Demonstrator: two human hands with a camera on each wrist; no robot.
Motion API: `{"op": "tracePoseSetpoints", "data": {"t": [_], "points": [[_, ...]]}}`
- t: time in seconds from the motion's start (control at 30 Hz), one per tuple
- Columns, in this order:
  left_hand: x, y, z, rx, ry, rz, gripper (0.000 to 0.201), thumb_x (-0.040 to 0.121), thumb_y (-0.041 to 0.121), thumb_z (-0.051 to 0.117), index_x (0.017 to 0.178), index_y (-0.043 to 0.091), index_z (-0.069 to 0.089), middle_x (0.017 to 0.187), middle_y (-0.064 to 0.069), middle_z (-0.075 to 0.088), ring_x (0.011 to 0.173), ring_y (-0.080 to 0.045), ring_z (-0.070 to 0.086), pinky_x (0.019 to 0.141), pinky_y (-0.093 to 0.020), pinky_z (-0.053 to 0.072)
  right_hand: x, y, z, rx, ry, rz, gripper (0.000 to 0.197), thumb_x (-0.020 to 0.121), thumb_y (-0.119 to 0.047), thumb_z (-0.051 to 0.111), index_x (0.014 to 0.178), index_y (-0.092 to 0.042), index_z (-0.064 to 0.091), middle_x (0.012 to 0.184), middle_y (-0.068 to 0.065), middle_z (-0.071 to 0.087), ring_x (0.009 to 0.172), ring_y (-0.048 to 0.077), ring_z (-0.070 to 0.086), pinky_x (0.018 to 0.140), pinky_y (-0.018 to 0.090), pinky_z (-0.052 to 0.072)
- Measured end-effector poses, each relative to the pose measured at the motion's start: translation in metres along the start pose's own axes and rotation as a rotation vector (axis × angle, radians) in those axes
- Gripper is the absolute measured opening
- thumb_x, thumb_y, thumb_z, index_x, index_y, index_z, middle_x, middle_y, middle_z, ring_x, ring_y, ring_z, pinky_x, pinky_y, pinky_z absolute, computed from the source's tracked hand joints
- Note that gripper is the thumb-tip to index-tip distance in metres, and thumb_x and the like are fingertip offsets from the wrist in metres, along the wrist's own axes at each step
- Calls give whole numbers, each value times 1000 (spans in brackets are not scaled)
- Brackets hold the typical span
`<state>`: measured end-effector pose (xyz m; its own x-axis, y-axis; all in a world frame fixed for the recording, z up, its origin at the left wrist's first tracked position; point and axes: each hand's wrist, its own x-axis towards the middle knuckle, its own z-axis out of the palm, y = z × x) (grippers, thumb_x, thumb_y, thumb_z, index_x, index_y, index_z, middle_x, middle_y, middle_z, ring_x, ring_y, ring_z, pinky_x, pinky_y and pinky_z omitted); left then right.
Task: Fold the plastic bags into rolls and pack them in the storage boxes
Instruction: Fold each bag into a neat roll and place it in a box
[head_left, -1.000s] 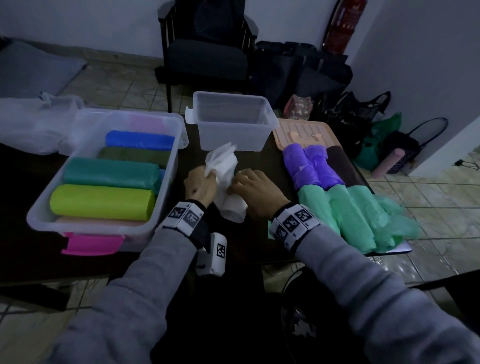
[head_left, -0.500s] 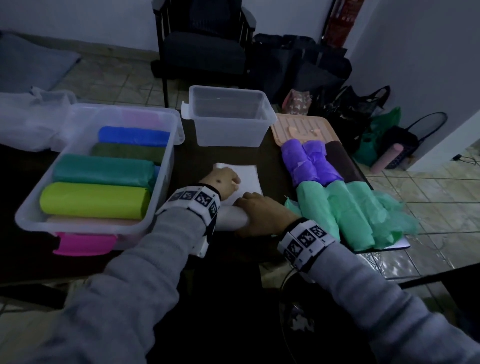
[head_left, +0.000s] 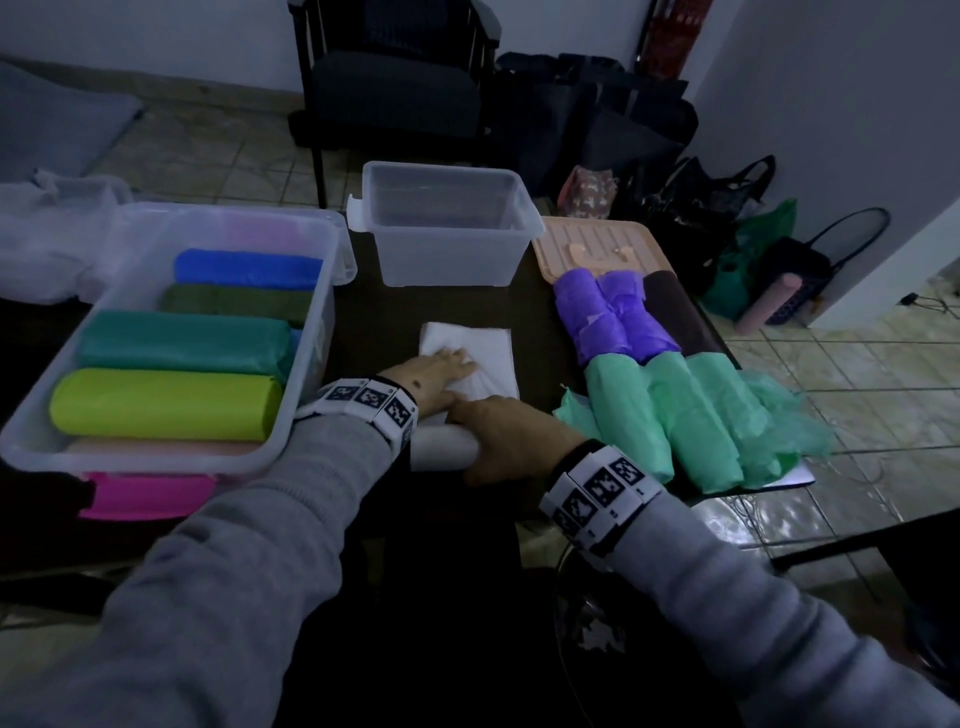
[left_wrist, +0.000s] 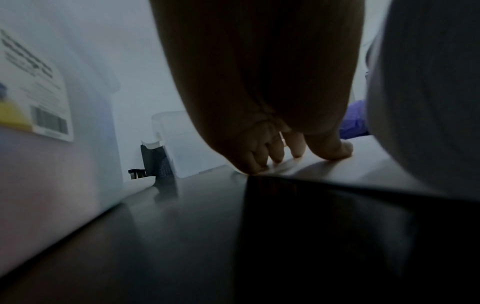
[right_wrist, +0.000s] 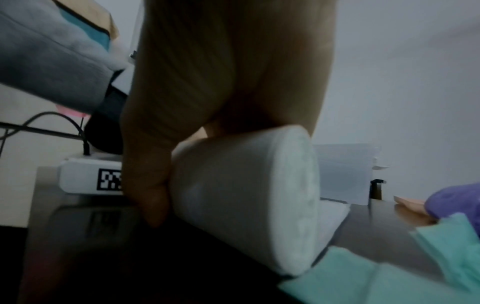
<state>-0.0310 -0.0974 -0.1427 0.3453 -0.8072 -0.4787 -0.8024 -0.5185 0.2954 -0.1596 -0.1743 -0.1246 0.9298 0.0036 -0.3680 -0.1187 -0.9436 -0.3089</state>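
Far to the left of my hands sits the big clear box (head_left: 311, 332) on the dark worktop (head_left: 363, 322). It holds rolls lying side by side: a blue roll (head_left: 248, 269), a dark green roll (head_left: 236, 302), a teal roll (head_left: 182, 347) and a yellow-green roll (head_left: 163, 404), with a pale pink one (head_left: 156, 448) at the near edge. A bright pink lid (head_left: 145, 496) pokes out from under the box. My left hand (head_left: 436, 370) lies flat on the white bag (head_left: 491, 353), fingers (left_wrist: 275, 152) straight and pressing the loose sheet down on the worktop. Past my left hand, farther away from me, stands the small clear box (head_left: 441, 228), with nothing inside that I can see. Just to the right of my left hand, my right hand (head_left: 511, 434) is curled over the rolled-up end of the same bag, the white roll (head_left: 441, 452), which lies on the worktop close to me; my thumb and fingers wrap round it. To the right of my right hand, near it, lie the mint green rolls (head_left: 691, 415), fat and a bit loose. Beyond them are the purple rolls (head_left: 608, 317) and a dark brown roll (head_left: 675, 306), and a peach lid (head_left: 592, 247) lies flat behind those.
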Motion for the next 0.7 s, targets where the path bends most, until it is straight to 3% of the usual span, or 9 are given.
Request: {"op": "tracePoseSetpoints", "data": {"t": [0.13, 0.27, 0.43, 0.6, 0.7], "points": [[-1, 0, 0, -10, 24, 13, 58, 100, 28, 40, 150, 20, 12, 159, 1, 2, 147, -16, 0, 119, -36, 7, -3, -6, 3, 43, 26, -10, 55, 80, -26, 71, 128, -10, 49, 121, 12, 60, 110, 26, 57, 88, 29, 41], [0, -2, 3, -48, 52, 14, 59, 98, 28, 43, 150, 20, 16, 159, 2, 3, 147, -16, 2, 118, -34, 8, -8, -5, 11, 112, 76, 24, 58, 76, -31, 74, 125, -14, 48, 117, 11, 62, 106, 26, 59, 86, 32, 45], [-2, -3, 4, -122, 73, -5, 60, 97, 31, 46, 149, 22, 19, 159, 4, 7, 146, -16, 4, 117, -32, 8, -18, -2, 11, 240, 131, 63, 55, 72, -30, 79, 118, -15, 52, 113, 4, 62, 103, 18, 58, 79, 22, 41], [-8, -4, 7, -325, 152, -142, 79, 86, 37, 63, 149, 35, 16, 154, -10, 22, 136, -29, 31, 110, -39, 30, -13, 0, 6, 236, 87, 71, 48, 71, -34, 80, 110, -14, 60, 102, -3, 60, 91, 8, 50, 74, 18, 34], [-12, -1, 8, -373, 205, -151, 75, 84, 32, 67, 146, 29, 27, 151, -9, 31, 134, -27, 36, 109, -37, 33, -9, 2, 3, 169, 87, 46, 50, 71, -37, 79, 110, -11, 63, 105, 4, 56, 94, 12, 46, 74, 20, 33]]}}
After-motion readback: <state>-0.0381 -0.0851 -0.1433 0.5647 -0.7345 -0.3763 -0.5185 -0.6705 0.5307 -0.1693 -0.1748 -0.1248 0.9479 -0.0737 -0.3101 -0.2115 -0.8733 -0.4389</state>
